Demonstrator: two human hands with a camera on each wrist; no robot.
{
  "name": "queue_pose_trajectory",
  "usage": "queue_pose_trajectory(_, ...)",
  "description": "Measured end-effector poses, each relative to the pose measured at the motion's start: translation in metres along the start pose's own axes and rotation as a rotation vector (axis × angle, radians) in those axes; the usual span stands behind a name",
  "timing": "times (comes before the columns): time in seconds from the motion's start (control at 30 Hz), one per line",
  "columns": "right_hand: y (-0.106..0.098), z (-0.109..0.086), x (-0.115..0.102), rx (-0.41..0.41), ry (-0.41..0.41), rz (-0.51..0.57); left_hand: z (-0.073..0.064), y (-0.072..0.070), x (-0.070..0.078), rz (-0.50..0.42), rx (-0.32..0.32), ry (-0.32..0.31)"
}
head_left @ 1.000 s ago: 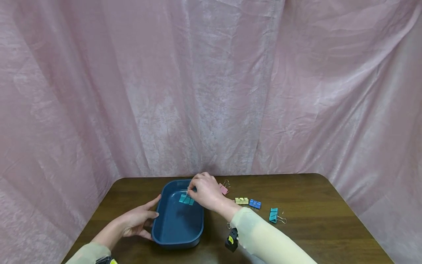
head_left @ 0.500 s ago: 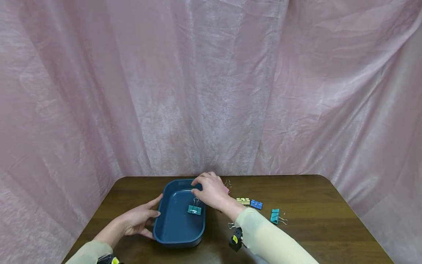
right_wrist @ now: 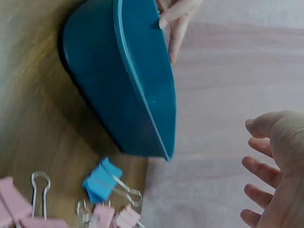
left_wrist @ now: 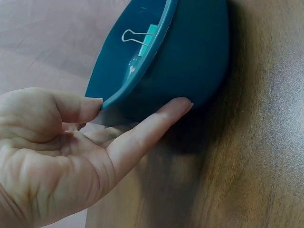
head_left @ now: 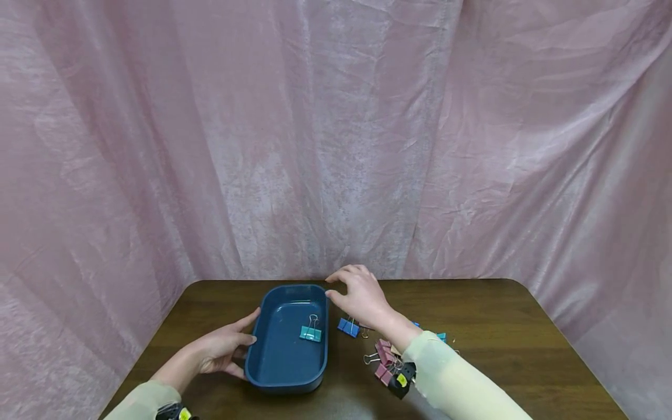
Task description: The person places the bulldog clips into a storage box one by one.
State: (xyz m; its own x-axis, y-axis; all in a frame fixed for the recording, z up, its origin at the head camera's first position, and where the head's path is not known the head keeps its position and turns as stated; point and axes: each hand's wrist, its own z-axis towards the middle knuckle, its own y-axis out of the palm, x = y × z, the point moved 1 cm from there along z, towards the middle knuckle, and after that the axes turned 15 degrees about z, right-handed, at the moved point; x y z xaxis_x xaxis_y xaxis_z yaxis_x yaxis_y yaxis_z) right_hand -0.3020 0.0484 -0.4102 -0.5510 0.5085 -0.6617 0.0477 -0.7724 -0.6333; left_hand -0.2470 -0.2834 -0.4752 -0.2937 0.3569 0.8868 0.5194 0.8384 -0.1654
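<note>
A: "R hand (head_left: pixel 359 291) empty, fingers loosely spread, nr tray (head_left: pixel 280 361); teal binder clip (head_left: pixel 311 333) inside it."
B: "L hand (head_left: pixel 223 348) bracing, fingers straight on wall; pushes too hard, tray cld shunt blue binder clip (head_left: pixel 349 327)."

Left grip (head_left: pixel 217 352) with fingers and thumb spread wide, right grip (head_left: pixel 359 296) aloft, fingers loosely curved.

Left wrist view: box rim (left_wrist: pixel 147 61) partly hides teal clip (left_wrist: pixel 148 39), twelve o'clock. Right wrist view: pink clip (right_wrist: pixel 12 204) cropped, eight o'clock.
</note>
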Motion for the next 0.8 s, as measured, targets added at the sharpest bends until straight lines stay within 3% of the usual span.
queue_pose_trajectory(0.47,-0.079,-0.037,0.046,0.139,0.034,-0.04,0.001,0.003,0.001,-0.008,-0.002,0.001)
queue_pose_trajectory(0.8,-0.112,-0.055,0.068,0.158,0.081,-0.058,0.006,0.003,0.001,-0.001,0.0,0.011)
